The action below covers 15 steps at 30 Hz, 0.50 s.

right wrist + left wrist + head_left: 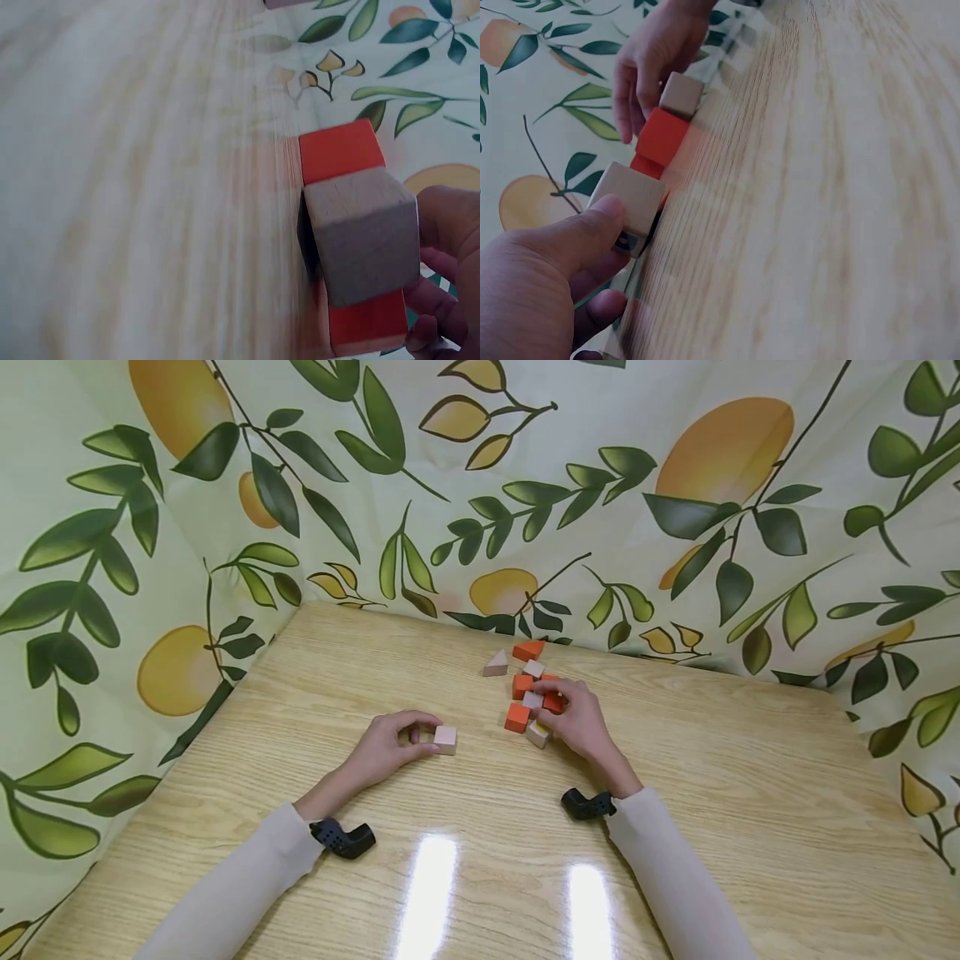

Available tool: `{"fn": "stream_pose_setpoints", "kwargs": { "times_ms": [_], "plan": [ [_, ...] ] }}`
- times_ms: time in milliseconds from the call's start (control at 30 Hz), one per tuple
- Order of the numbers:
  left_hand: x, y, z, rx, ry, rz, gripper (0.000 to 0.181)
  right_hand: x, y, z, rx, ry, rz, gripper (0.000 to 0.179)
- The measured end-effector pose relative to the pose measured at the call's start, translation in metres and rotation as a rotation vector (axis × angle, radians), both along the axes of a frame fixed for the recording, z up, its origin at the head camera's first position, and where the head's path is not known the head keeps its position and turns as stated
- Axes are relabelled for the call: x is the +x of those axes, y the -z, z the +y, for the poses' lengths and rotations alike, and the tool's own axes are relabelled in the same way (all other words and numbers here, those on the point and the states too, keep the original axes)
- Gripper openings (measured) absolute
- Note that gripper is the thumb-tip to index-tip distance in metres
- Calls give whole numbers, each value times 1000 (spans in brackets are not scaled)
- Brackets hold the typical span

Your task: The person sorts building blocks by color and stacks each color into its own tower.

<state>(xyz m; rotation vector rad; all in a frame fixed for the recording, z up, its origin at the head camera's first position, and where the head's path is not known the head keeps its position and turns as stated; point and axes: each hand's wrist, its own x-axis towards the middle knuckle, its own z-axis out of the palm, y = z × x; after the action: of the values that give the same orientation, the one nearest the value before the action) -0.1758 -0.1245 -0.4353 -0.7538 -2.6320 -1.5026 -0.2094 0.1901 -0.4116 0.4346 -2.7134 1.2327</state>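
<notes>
Between the thumb and fingers of my left hand (388,745) is a plain wooden cube (445,740), low over the table left of the group of blocks. In the left wrist view the thumb presses on the near face of this cube (628,196). My right hand (576,717) reaches over the group, thumb and finger curled round a red block (553,702), which the hand partly hides. Beside its fingertips is a plain cube (532,700). A plain block with a yellow patch (537,735) lies just below the thumb.
More red blocks stand in the group, among them a near one (517,718) and a left one (522,687). Behind them are a small plain block (533,668), a red triangular block (528,649) and a plain triangular block (496,664). Leaf-patterned cloth (420,527) rises behind the wooden table (337,677).
</notes>
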Motion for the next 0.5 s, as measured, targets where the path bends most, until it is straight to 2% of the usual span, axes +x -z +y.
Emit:
{"fn": "stream_pose_setpoints", "kwargs": {
  "times_ms": [300, 500],
  "plan": [
    [-1, 1, 0, 1, 1, 2, 33, 1, -1, -4, 40, 30, 47, 29],
    [-1, 1, 0, -2, 6, 13, 33, 1, -1, -3, 39, 18, 102, 27]
  ]
}}
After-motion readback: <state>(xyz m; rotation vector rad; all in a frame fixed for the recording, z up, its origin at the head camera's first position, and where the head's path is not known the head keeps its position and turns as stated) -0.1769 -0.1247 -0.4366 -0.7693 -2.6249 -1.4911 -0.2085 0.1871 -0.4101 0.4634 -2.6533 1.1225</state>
